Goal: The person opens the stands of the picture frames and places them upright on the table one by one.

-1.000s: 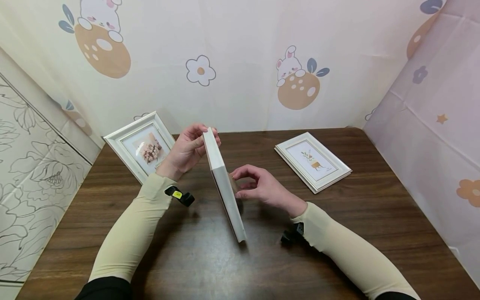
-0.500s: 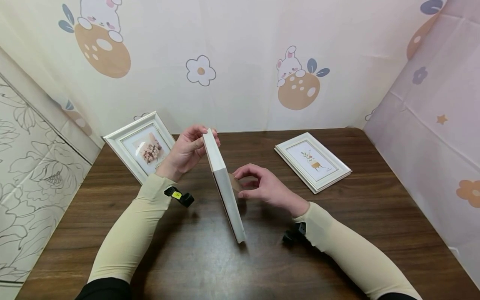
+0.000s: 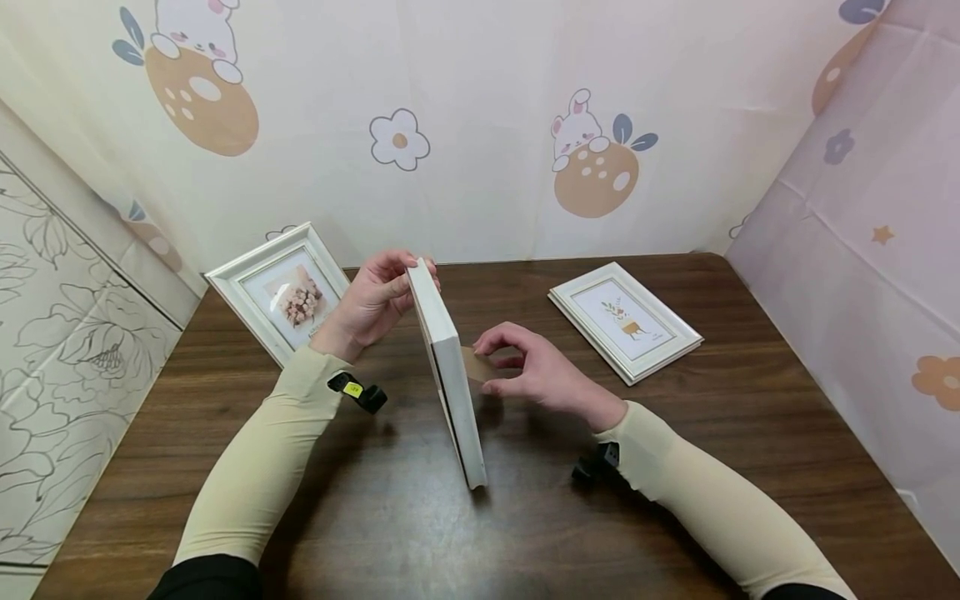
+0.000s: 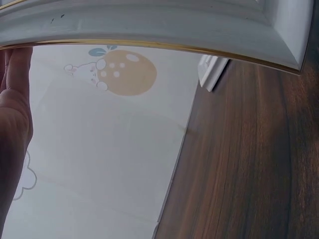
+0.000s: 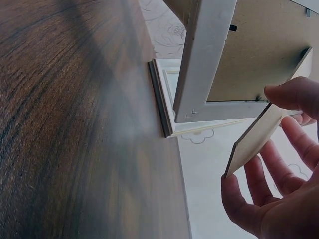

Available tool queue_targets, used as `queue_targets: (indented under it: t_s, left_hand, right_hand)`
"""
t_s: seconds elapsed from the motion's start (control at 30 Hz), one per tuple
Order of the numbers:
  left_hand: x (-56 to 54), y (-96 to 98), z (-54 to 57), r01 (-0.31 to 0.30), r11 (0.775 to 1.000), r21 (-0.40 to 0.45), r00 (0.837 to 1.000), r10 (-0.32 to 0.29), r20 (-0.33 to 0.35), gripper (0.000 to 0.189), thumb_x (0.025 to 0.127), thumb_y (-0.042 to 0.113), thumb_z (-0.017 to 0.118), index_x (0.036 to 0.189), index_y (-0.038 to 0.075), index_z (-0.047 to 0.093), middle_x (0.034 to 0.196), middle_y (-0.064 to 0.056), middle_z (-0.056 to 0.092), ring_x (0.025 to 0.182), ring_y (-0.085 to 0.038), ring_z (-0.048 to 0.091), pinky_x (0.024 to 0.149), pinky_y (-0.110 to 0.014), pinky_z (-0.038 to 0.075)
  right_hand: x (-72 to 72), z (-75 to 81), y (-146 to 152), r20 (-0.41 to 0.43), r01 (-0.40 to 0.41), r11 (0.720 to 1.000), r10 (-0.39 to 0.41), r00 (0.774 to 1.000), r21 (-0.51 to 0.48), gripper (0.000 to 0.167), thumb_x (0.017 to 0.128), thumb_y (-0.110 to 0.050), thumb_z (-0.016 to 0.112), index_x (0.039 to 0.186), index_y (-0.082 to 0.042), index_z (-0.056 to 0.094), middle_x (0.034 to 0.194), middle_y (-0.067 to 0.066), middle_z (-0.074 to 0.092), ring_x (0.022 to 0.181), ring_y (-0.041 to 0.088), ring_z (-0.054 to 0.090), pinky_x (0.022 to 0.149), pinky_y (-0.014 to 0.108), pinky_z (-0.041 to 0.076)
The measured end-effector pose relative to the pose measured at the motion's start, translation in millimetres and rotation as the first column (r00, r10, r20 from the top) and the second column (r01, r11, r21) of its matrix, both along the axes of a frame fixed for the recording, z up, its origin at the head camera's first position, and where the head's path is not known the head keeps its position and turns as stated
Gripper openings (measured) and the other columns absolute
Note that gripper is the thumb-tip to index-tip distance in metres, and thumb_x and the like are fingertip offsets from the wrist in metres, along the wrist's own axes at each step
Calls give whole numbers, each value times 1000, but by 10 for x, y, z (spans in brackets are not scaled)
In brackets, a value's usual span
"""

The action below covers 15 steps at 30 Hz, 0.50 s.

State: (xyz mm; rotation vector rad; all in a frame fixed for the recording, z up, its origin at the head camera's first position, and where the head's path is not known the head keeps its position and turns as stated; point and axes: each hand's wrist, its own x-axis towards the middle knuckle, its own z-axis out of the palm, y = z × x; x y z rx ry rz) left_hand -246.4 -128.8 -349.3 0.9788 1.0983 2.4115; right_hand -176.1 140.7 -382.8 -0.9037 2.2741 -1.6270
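Observation:
A white picture frame (image 3: 467, 408) stands on edge mid-table, seen nearly side-on in the head view. My left hand (image 3: 375, 298) grips its far upper end, thumb on the near face. Behind the frame, my right hand (image 3: 551, 373) pinches the brown support leg (image 3: 476, 364), which is swung out from the back. In the right wrist view, the thumb and fingers hold the leg (image 5: 255, 134) by its edges, and the brown backing board (image 5: 261, 50) shows small dark tabs. The left wrist view has the frame's gold-lined moulding (image 4: 149, 25) across its top. The frame's front picture is hidden.
At the left, a white frame (image 3: 255, 279) with a flower picture stands leaning back, partly behind my left arm. Another white frame (image 3: 626, 323) with a potted-plant picture lies face up at the right. A patterned cloth (image 3: 480, 192) hangs behind the brown wooden table (image 3: 375, 517).
My right hand has moved slightly right, and more of the support leg shows out from the frame's back. The frame's near lower corner has shifted a little left. My left hand keeps its grip.

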Motion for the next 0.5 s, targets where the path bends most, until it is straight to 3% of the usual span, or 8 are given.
queue_targets:
  t_s: [0.5]
  left_hand:
    - [-10,-36,-42,-24,999,-27,999,24,-27,15,88,10,71,102,12,74,110,-10,68,98,-20,65,76,-25,56]
  right_hand:
    - [10,32,11,-78,29,999,-26,997,31,39,75,1,84,107,-13,65,114,2,61,106,23,54,87,47,52]
